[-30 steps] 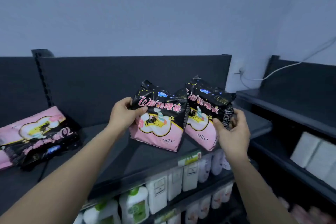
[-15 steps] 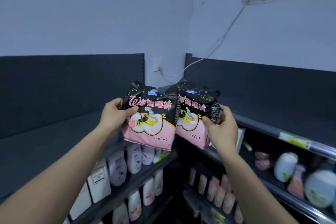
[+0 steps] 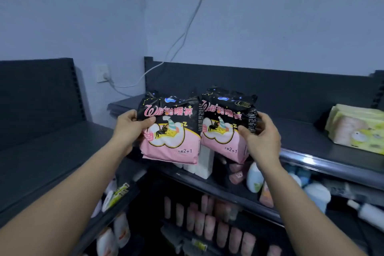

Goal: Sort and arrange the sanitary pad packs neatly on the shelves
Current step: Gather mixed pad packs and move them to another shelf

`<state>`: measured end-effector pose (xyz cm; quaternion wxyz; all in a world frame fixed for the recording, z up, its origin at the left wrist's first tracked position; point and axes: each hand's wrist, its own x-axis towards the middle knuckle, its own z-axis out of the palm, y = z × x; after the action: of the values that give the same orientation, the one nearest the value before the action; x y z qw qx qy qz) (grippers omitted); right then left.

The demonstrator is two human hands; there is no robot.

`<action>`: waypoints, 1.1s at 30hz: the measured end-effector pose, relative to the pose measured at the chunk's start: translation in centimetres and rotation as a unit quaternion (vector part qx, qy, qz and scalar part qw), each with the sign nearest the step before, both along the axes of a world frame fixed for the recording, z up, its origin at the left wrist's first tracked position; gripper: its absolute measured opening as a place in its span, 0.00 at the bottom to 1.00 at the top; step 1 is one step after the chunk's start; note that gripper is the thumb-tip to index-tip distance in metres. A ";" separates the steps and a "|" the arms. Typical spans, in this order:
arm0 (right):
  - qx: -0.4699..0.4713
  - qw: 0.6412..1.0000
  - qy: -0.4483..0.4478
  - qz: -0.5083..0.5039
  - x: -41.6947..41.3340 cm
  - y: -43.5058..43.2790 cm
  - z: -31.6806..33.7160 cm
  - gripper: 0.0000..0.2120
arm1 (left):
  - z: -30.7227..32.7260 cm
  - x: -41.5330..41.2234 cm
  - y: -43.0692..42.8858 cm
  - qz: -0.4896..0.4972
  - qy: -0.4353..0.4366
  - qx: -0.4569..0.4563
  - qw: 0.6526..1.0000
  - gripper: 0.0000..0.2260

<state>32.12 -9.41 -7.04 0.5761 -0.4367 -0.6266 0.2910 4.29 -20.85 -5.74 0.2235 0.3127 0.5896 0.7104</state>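
Observation:
Two black-and-pink sanitary pad packs are held up side by side in the air in front of the corner of two dark shelf units. My left hand (image 3: 129, 127) grips the left pack (image 3: 172, 131) at its left edge, thumb on the front. My right hand (image 3: 260, 135) grips the right pack (image 3: 223, 129) at its right edge. The packs touch in the middle, both upright with their fronts facing me. Behind them runs the top shelf (image 3: 301, 139) of the right-hand unit.
A yellow-green pack (image 3: 357, 129) lies on the right unit's top shelf at the far right. The left unit's top shelf (image 3: 41, 164) shows a bare dark surface. Lower shelves hold bottles (image 3: 254, 178) and pink tubes (image 3: 207, 224). A wall socket (image 3: 103, 73) with a cable sits in the corner.
The view has swung right from the left shelf unit to the corner and the right unit. Both hands keep the same grip on the two packs, now held squarer to me.

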 end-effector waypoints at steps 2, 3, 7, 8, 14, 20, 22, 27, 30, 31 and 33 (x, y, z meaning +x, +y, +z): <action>-0.002 1.000 -0.001 -0.023 1.2 2.3 0.2 0.21 | 0.2 0.7 3.4 -0.018 0.015 -0.002 1.000 0.10; -0.002 0.999 -0.002 -0.033 1.9 3.5 0.3 0.21 | 0.3 1.0 5.2 -0.026 0.019 -0.002 0.999 0.09; 0.003 0.997 0.000 -0.071 4.3 8.6 0.8 0.21 | 1.0 2.7 12.6 -0.065 0.027 0.007 0.998 0.10; 0.004 0.997 -0.001 -0.083 4.9 10.0 0.9 0.22 | 1.2 3.1 14.5 -0.074 0.030 0.011 0.997 0.11; 0.005 0.991 -0.026 -0.130 8.7 19.1 1.6 0.22 | 2.4 5.5 25.9 -0.131 0.035 0.014 0.991 0.13; -0.029 0.990 -0.011 -0.137 12.1 27.2 0.8 0.21 | 2.5 7.7 35.4 -0.153 0.051 0.009 0.987 0.11; -0.050 0.988 0.002 -0.144 13.0 29.4 0.1 0.20 | 1.9 8.4 38.1 -0.155 0.049 0.003 0.987 0.11; -0.090 0.984 0.023 -0.152 14.8 33.2 -0.8 0.20 | 0.4 10.0 43.5 -0.146 0.060 -0.017 0.987 0.11; -0.100 0.983 0.017 -0.151 15.5 35.2 -0.6 0.18 | -0.3 10.9 45.9 -0.118 0.083 -0.021 0.989 0.13; -0.103 0.983 0.014 -0.153 15.7 35.7 -0.5 0.17 | -0.5 11.2 46.7 -0.106 0.092 -0.024 0.990 0.14; -0.104 0.982 0.007 -0.161 16.0 36.8 -0.3 0.17 | -0.7 11.7 48.0 -0.085 0.125 -0.034 0.988 0.14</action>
<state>48.11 27.38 -7.37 0.5713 -0.5870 -0.5107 0.2613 16.03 27.12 -6.45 0.2188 0.4401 0.6081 0.6234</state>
